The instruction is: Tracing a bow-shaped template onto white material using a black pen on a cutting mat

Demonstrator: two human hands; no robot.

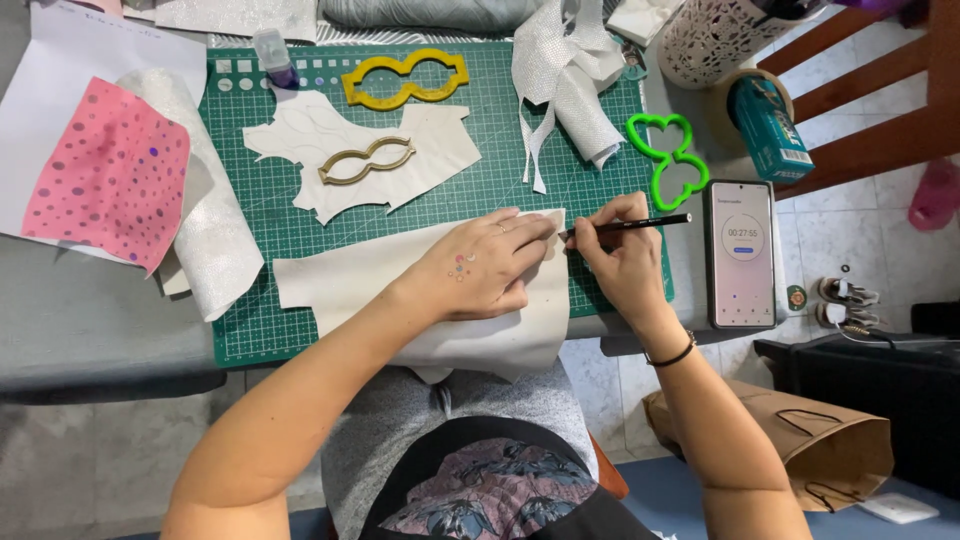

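Beige sheet under flat left hand; right hand grips pencil.

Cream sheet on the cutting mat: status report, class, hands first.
Left hand flat on cream sheet. Right hand holds black pencil, tip at sheet edge. Nothing between them.

On the green cutting mat, a bare strip lies open between the cut cream fabric piece with a tan bow-shaped template and the long cream fabric sheet below it. To the right, the bright green bow-shaped plastic template and the black smartphone (lying flat) narrow the passage. On the left, the pink dotted sheet and the rolled white glitter fabric block the mat's edge.
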